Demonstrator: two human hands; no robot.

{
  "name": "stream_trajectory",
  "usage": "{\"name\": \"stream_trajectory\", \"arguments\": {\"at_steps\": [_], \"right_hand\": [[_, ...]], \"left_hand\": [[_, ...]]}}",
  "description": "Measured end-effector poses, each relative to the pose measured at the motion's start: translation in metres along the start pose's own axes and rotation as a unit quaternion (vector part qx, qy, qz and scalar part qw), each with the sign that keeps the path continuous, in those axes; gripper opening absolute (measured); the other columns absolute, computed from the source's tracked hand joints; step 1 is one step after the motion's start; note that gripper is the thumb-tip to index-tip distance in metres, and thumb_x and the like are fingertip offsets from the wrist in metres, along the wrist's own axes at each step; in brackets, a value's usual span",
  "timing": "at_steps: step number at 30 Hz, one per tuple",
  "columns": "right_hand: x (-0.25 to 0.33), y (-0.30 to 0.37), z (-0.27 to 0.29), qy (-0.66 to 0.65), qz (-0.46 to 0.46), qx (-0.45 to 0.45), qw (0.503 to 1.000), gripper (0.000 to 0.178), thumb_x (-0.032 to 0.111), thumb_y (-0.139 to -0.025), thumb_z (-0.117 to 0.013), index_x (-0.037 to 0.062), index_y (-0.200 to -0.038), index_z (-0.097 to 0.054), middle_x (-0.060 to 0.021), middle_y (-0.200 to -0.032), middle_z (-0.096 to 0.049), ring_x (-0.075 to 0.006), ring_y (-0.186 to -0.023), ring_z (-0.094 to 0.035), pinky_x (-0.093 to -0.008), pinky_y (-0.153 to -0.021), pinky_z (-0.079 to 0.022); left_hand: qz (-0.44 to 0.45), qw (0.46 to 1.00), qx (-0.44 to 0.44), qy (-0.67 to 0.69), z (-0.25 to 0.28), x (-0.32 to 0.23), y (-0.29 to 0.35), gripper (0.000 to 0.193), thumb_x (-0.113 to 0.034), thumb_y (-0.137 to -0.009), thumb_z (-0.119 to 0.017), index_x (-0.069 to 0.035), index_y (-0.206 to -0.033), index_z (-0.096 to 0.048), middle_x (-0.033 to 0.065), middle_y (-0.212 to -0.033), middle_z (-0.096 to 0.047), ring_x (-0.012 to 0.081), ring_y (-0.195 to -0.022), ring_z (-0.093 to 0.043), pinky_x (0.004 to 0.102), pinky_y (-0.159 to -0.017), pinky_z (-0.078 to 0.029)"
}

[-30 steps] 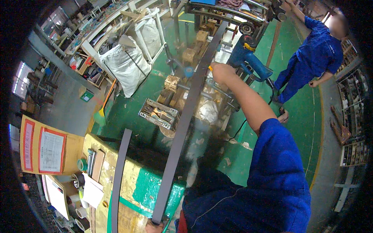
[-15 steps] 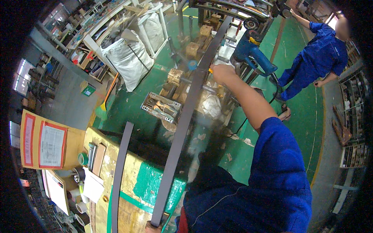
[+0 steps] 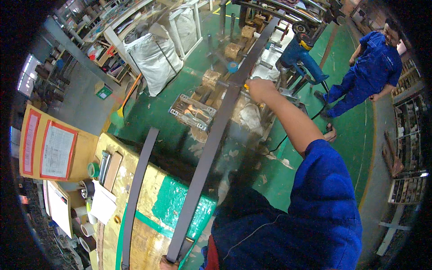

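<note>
A long, flat dark grey strip [image 3: 200,173] runs from the lower edge up to the stand at the far end. Its near end is in my left hand [image 3: 169,263], mostly cut off by the picture's edge, fingers closed round it. Farther along, my right hand [image 3: 263,91] is closed at the strip's right edge, on a small yellow-ended tool [image 3: 246,87] whose kind is hidden by the fingers. A second dark strip [image 3: 138,189] lies to the left on the yellow workbench [image 3: 150,238], which is partly covered in green tape.
A blue power tool [image 3: 300,56] stands right of the strip's far part. Wooden blocks [image 3: 210,78] and a tool tray [image 3: 193,112] sit left of it. A co-worker in blue [image 3: 375,65] stands at right. White sacks [image 3: 153,63] stand far left.
The view has shifted slightly, so the surroundings sit a little differently. My right hand stays at the strip's edge. The co-worker has drawn back the arm that was stretched toward the machine.
</note>
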State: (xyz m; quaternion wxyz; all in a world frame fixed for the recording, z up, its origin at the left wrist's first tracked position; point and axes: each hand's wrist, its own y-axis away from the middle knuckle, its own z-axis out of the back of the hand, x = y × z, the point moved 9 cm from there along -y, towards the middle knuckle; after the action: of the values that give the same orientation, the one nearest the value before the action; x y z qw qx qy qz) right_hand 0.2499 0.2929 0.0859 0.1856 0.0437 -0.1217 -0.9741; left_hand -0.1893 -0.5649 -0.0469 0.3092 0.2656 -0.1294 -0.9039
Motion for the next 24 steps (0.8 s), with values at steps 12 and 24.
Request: {"name": "stream_trajectory", "arguments": {"at_steps": [12, 24], "right_hand": [[0.05, 0.035, -0.009, -0.002, 0.044, -0.016, 0.999, 0.028, 0.013, -0.092, -0.056, 0.0062, -0.115, -0.069, -0.0189, -0.113, -0.074, -0.0389, -0.105, -0.072, -0.05, -0.087, -0.059], [0.124, 0.033, 0.004, 0.101, 0.056, 0.138, 0.984, 0.031, 0.015, -0.085, -0.064, 0.0045, -0.111, -0.078, -0.0159, -0.121, -0.074, -0.0333, -0.111, -0.072, -0.0479, -0.089, -0.058]], "left_hand": [[0.118, 0.987, 0.006, -0.104, 0.03, 0.032, 0.022, 0.049, -0.023, -0.055, -0.079, -0.002, -0.095, -0.061, 0.0195, -0.075, -0.067, 0.04, -0.071, -0.068, 0.0489, -0.066, -0.055], [0.122, 0.987, 0.099, -0.024, 0.004, 0.119, 0.08, 0.051, -0.018, -0.077, -0.081, -0.003, -0.122, -0.062, 0.0136, -0.099, -0.069, 0.0252, -0.086, -0.064, 0.042, -0.075, -0.055]]}}
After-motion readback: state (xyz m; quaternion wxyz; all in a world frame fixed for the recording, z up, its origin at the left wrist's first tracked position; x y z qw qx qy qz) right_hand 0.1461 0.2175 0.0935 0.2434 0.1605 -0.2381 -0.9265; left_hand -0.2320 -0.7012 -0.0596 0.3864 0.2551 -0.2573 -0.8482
